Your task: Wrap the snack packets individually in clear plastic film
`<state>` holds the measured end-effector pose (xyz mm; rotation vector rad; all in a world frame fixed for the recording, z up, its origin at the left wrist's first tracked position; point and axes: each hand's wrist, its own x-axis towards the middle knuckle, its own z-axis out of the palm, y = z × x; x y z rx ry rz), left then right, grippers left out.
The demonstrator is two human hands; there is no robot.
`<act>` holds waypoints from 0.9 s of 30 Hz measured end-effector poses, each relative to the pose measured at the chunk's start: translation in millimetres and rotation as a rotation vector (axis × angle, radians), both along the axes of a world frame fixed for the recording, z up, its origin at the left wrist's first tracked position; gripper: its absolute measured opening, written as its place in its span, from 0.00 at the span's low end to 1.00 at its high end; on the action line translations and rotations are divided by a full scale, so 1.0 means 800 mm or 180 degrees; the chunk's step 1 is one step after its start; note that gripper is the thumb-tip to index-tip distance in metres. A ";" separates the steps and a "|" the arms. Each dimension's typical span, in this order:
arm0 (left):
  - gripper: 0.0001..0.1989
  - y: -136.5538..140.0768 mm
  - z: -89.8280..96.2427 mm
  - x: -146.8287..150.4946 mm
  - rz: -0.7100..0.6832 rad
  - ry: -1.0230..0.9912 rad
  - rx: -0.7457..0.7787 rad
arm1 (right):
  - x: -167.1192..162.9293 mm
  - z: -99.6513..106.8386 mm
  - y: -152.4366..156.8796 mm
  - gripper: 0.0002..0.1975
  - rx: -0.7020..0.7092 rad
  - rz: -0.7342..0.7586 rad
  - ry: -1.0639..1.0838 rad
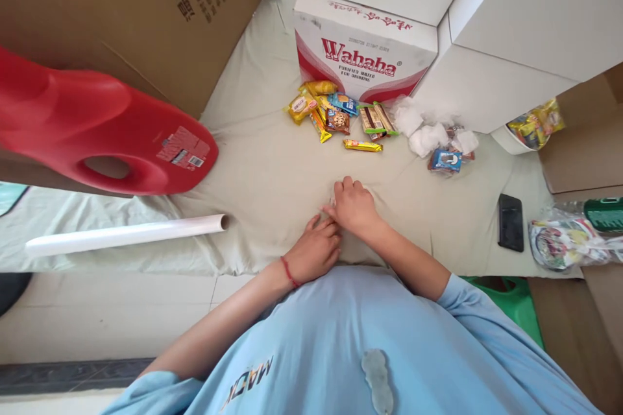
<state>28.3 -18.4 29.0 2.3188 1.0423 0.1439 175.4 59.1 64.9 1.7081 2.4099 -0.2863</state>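
My left hand (315,250), with a red bracelet at the wrist, meets my right hand (354,205) just in front of my body, above the cloth-covered surface (272,175). The right hand's fingers are curled in. A tiny pale bit shows near its thumb, too small to name. Bent fingers of the left hand touch the right thumb, and what they hold, if anything, is hidden. Farther off lie a yellow-wrapped snack bar (363,145), several packaged snacks (337,120), green-edged snack packs (372,119) and crumpled white wrapped pieces (428,139) beside a blue packet (444,161).
A red jug (131,97) and a white roll (126,235) are on the left. A Wahaha carton (365,52) stands behind the snacks. At right are a white container of snacks (511,141), a black phone (511,223) and a plastic-wrapped bundle (564,244).
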 end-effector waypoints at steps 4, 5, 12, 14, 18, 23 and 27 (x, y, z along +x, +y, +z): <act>0.15 0.001 0.007 -0.012 0.0005 -0.0048 -0.0280 | -0.004 -0.004 -0.012 0.25 0.0179 0.0068 -0.0075; 0.15 0.002 0.009 -0.011 0.0001 -0.0029 -0.0292 | -0.004 -0.005 -0.014 0.24 0.0196 0.0037 -0.0054; 0.17 0.011 0.010 -0.009 0.0060 -0.0035 -0.0208 | 0.050 -0.009 -0.030 0.16 0.0285 -0.0554 0.0821; 0.17 0.011 0.003 -0.018 0.0125 -0.0110 -0.0139 | 0.096 -0.012 -0.032 0.16 0.0343 -0.0957 0.1540; 0.18 0.008 -0.014 -0.043 0.0385 -0.0186 0.0085 | 0.228 -0.014 -0.030 0.16 0.0523 -0.2145 0.2958; 0.20 0.001 -0.026 -0.070 0.0763 -0.0155 0.0327 | 0.386 0.004 -0.003 0.11 0.1043 -0.3778 0.3222; 0.19 -0.005 -0.029 -0.074 0.0852 -0.0064 0.0441 | 0.441 0.017 0.049 0.12 0.1160 -0.4375 0.2652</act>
